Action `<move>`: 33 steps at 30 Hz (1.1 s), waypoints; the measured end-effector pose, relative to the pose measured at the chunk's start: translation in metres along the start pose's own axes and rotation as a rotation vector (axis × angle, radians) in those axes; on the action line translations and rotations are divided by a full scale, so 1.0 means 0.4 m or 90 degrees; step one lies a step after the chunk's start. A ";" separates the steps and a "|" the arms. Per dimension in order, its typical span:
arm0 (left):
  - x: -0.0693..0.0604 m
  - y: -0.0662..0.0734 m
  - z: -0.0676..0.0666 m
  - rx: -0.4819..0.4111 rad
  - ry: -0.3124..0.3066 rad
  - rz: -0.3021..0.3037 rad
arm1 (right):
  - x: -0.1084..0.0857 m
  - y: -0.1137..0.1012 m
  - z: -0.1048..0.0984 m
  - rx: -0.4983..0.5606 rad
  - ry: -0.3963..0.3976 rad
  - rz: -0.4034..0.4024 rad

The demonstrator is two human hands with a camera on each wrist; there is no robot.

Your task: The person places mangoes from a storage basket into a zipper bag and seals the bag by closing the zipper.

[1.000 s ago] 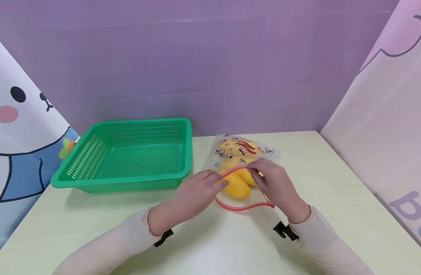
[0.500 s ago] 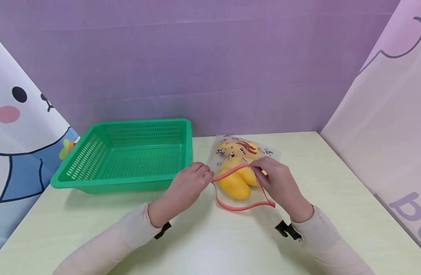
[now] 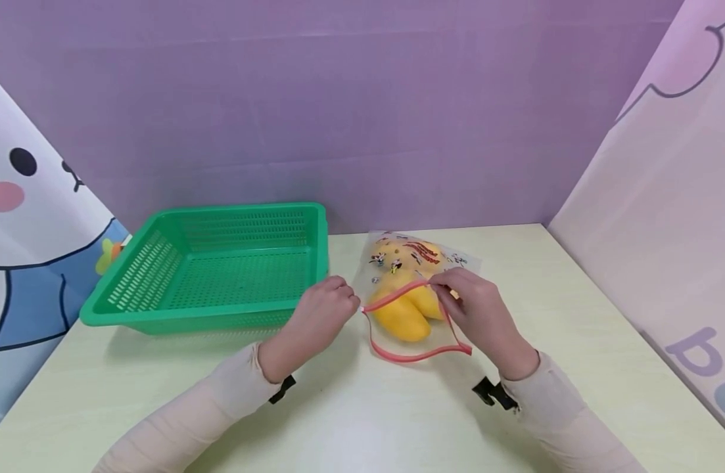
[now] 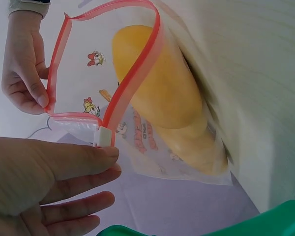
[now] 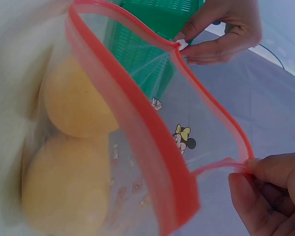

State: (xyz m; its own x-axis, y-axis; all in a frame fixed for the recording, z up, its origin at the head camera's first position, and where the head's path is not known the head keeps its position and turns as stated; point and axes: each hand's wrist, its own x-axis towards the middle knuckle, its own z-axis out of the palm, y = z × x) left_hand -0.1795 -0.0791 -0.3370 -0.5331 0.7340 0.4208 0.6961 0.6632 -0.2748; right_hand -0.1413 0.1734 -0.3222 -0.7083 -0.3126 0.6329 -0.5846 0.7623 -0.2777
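Note:
A clear zipper bag [image 3: 421,253] with red zip edges and cartoon prints lies on the table, its mouth spread wide toward me. Inside it sits a smooth yellow thing [image 3: 403,318] with rounded lobes; its kind is unclear. My left hand [image 3: 317,312] pinches the white slider [image 4: 104,136] at the bag's left corner between thumb and forefinger, as the right wrist view also shows. With thumb and forefinger, my right hand [image 3: 480,312] pinches the upper red zip edge [image 5: 247,160] and holds it raised. The lower red edge hangs near the tabletop.
A green plastic basket [image 3: 202,320] with slotted sides stands on the table at the left, close to my left hand. A purple backdrop [image 3: 362,131] rises behind the pale table [image 3: 362,420]. Printed panels stand at both sides.
My left hand has shifted left to the bag's corner, drawing the mouth wider. My right hand keeps its hold, nearly in place.

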 end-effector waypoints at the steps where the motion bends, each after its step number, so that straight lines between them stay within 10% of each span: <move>1: 0.001 0.000 0.001 -0.005 0.004 0.002 | 0.000 0.002 -0.001 -0.002 0.003 -0.002; 18: 0.009 -0.008 -0.010 -0.088 0.041 0.003 | 0.004 0.034 -0.020 -0.019 0.039 0.010; 33: 0.027 -0.028 -0.010 -0.272 0.124 0.023 | 0.015 0.043 -0.036 -0.028 0.064 0.023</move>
State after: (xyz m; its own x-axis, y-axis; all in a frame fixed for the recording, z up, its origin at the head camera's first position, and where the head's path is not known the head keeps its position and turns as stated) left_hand -0.1910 -0.0794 -0.3259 -0.4331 0.6867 0.5838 0.8699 0.4882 0.0711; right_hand -0.1498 0.1926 -0.3130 -0.6840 -0.2274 0.6932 -0.5395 0.7973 -0.2708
